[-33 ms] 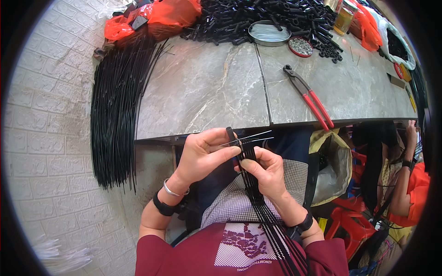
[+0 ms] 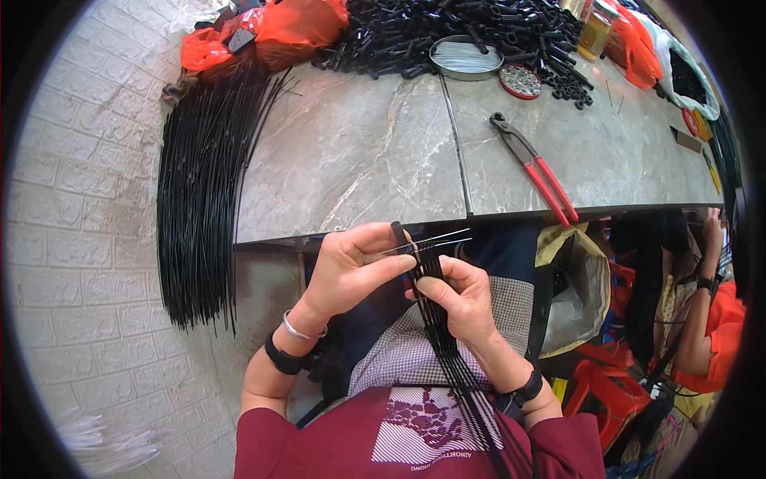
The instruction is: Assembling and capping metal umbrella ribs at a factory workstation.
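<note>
My left hand (image 2: 351, 259) is closed in a pinch at the top of a flat row of thin black strands (image 2: 445, 351), beside a short black tube (image 2: 398, 232). Thin silvery wires (image 2: 451, 236) cross the row there and stick out to the right. Just below, my right hand (image 2: 459, 295) grips the strands between thumb and fingers. From there they hang down over my lap and shirt. My fingers partly hide where wires and strands meet.
On the grey table (image 2: 359, 152) lie red-handled pincers (image 2: 535, 169), a round tin of pins (image 2: 467, 58), a dish of small beads (image 2: 520, 81) and a pile of black tubes (image 2: 479, 20). Black strands (image 2: 207, 199) overhang its left side. At right are an open sack (image 2: 578, 295) and another person's arm (image 2: 702, 319).
The lower ends of the hanging strands have shifted and drawn closer together. Both hands hold nearly the same place.
</note>
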The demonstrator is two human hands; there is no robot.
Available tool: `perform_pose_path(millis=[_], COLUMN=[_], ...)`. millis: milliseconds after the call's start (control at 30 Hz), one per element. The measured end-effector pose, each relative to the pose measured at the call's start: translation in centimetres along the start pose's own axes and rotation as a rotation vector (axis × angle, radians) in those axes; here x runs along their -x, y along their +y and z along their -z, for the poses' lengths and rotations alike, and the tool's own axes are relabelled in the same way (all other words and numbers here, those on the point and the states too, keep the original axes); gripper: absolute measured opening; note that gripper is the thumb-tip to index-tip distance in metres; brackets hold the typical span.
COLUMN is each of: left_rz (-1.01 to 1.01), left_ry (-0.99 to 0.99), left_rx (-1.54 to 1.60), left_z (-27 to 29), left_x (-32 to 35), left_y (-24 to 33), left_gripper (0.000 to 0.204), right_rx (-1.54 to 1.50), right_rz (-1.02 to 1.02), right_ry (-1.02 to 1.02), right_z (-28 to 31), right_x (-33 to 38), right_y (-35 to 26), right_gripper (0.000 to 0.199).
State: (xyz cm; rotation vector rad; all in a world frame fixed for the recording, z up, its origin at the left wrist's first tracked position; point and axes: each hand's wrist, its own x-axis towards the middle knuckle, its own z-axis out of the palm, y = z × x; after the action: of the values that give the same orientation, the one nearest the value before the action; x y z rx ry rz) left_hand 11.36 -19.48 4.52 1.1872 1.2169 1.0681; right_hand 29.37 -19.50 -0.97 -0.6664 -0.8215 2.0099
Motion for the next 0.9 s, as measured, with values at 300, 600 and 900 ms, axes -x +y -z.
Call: perform_pose_path(millis=[300, 600, 900], left_rz=[-0.025, 0.012, -0.027], left_ry=[-0.062, 0.038, -0.013], left_rx=[0.102, -0.003, 0.122], left_z=[0.2, -0.3, 0.2], left_x=[-0.2, 0.1, 0.2], left_y=[-0.6, -0.3, -1.2], left_gripper=[0.029, 0.032, 0.029], right_rx=[0.064, 0.167, 0.115], right_rz=[0.043, 0.163, 0.088], right_ry=[0.022, 0.127, 0.061], right_z=[-0.1, -0.1, -0.6], right_x=[0.1, 0.3, 0.0], right_y=[0.0, 0.3, 0.2], right_gripper=[0.007, 0.009, 0.009])
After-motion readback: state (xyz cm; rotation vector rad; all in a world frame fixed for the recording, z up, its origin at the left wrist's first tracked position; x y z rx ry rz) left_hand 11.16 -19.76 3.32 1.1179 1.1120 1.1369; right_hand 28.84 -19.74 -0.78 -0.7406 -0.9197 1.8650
